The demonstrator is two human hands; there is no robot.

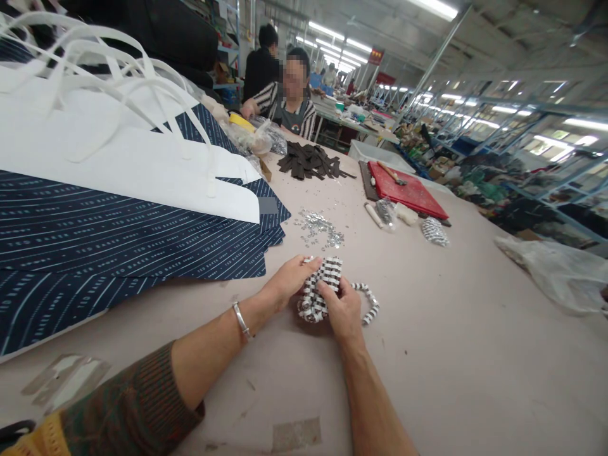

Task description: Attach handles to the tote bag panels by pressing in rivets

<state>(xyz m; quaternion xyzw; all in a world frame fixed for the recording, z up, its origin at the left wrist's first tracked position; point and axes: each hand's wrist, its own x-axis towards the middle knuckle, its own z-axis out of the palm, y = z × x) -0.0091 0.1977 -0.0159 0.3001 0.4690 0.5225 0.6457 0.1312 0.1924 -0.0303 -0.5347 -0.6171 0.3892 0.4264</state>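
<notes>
Head view: the left hand (289,280) and right hand (346,310) each have their grip closed on a striped bundle (331,271), over the tabletop (475,354). The step in hand seems to be handling this bundle; moving on calls for steady fingers, minding the striped strand (373,307) right of the grip.

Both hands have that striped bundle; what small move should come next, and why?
Perhaps the right hand should gather in the loose strand: it curves out onto the table beside that hand, while the left hand grips the striped bundle and might steady it. Whether strand and bundle join is hidden.
</notes>
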